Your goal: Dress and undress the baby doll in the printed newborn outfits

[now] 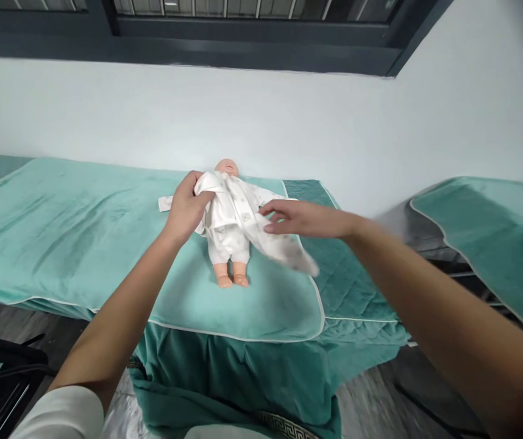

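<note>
A baby doll (226, 167) lies on its back on a teal pad (106, 225), head toward the wall and bare feet toward me. It wears a white garment (231, 210) with small buttons. My left hand (187, 207) grips the garment's left side at the doll's shoulder. My right hand (291, 217) holds the garment's right flap, which trails blurred toward the pad's right edge. The doll's arms are hidden under the cloth.
The pad covers a teal quilted bed (353, 274) against a white wall. A second teal-covered bed (494, 238) stands at the right, with a narrow gap between. A dark chair (0, 372) is at the lower left. A dark window frame runs above.
</note>
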`<state>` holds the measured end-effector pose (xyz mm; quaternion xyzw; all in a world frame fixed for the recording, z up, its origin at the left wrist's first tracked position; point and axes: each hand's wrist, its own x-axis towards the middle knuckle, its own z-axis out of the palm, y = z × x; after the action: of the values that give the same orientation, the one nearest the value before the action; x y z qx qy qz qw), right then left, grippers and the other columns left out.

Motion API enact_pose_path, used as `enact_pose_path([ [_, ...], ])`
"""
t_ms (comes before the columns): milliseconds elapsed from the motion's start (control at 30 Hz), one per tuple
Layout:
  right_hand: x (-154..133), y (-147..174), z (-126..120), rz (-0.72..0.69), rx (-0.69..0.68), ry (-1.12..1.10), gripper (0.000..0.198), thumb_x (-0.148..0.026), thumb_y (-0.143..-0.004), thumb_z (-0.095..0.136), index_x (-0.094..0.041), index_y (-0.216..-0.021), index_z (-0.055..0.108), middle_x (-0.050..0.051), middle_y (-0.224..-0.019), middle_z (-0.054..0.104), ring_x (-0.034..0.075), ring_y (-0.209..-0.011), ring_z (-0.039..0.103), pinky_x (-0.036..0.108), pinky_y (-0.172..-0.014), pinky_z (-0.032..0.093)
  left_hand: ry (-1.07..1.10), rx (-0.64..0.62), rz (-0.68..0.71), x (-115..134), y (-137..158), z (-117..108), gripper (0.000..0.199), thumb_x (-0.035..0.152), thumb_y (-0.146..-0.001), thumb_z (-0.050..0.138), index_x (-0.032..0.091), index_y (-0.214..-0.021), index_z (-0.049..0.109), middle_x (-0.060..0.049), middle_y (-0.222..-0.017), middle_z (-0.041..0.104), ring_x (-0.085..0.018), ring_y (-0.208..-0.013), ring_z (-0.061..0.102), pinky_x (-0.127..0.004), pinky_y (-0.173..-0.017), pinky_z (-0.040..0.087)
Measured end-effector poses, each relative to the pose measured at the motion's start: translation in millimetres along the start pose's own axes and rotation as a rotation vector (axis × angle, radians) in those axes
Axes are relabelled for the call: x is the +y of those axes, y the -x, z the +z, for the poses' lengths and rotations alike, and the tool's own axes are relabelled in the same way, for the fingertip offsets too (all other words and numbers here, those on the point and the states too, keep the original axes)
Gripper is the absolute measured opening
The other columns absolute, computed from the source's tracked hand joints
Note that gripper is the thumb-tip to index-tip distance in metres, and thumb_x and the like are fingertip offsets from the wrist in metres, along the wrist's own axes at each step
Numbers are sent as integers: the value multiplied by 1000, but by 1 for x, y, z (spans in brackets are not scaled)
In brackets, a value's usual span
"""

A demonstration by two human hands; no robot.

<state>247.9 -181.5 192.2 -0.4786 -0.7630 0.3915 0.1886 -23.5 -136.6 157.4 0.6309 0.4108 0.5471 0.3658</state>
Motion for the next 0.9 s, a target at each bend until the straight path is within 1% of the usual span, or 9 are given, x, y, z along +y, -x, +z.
enact_pose_path([
  [133, 7, -35, 33, -182, 251, -161, 68, -57, -86, 75, -31, -145, 54, 8, -156, 49, 31, -137, 54, 51, -112, 50, -4, -51, 114, 26, 10, 5, 13, 22, -80, 66, 22, -90, 58, 2, -83, 58, -15, -78, 54, -26, -69, 45],
  [233, -5, -52, 35, -309, 429, -138, 92, -61, -75, 84, -35, -154, 43, 7, -166, 34, 34, -149, 40, 57, -119, 43, 32, -146, 185, 34, 16, 0, 16, 22, -81, 70, 21, -95, 61, 1, -90, 64, -15, -81, 57, -26, -71, 46],
  [300, -13, -58, 28, -392, 422, -74, 101, -60, -67, 90, -38, -154, 43, 4, -166, 33, 35, -152, 34, 58, -121, 38, 71, -207, 213, 34, 16, -8, 17, 23, -83, 70, 21, -98, 63, -1, -99, 68, -15, -87, 60, -27, -73, 48],
  [400, -23, -60, 20, -448, 366, 12, 80, -53, -68, 90, -34, -139, 59, 5, -152, 52, 34, -146, 42, 57, -122, 36, 129, -273, 222, 32, 15, -22, 16, 21, -82, 69, 21, -97, 62, -3, -110, 71, -17, -95, 64, -29, -78, 51],
  [500, -29, -61, 18, -422, 453, 51, 38, -42, -76, 83, -25, -108, 71, 6, -121, 68, 31, -126, 55, 51, -113, 43, 118, -344, 236, 32, 12, -35, 19, 21, -80, 69, 21, -97, 61, -5, -119, 71, -22, -109, 66, -35, -90, 55],
  [567, -31, -62, 19, -392, 508, 35, 23, -35, -78, 78, -21, -94, 70, 4, -103, 70, 26, -110, 60, 45, -102, 48, 41, -394, 262, 34, 10, -41, 28, 23, -80, 69, 22, -107, 63, -7, -130, 68, -25, -121, 63, -40, -100, 54],
  [733, -40, -64, 24, -388, 516, -27, 12, -27, -81, 71, -19, -89, 71, 2, -93, 69, 19, -92, 61, 35, -88, 48, -127, -459, 331, 44, 5, -36, 59, 32, -83, 75, 32, -140, 55, -5, -152, 54, -31, -145, 48, -46, -121, 41],
  [833, -52, -58, 30, -387, 508, -50, 11, -29, -83, 70, -20, -87, 74, 3, -98, 70, 21, -97, 62, 37, -91, 48, -118, -365, 298, 44, 6, -19, 54, 36, -82, 79, 30, -132, 58, -5, -143, 60, -30, -141, 50, -45, -118, 42],
  [900, -59, -50, 32, -365, 514, -69, 11, -32, -83, 72, -21, -84, 73, 3, -99, 69, 23, -101, 62, 37, -92, 48, -103, -250, 232, 41, 9, -10, 37, 38, -84, 79, 26, -116, 64, -5, -122, 67, -28, -127, 58, -43, -108, 49],
])
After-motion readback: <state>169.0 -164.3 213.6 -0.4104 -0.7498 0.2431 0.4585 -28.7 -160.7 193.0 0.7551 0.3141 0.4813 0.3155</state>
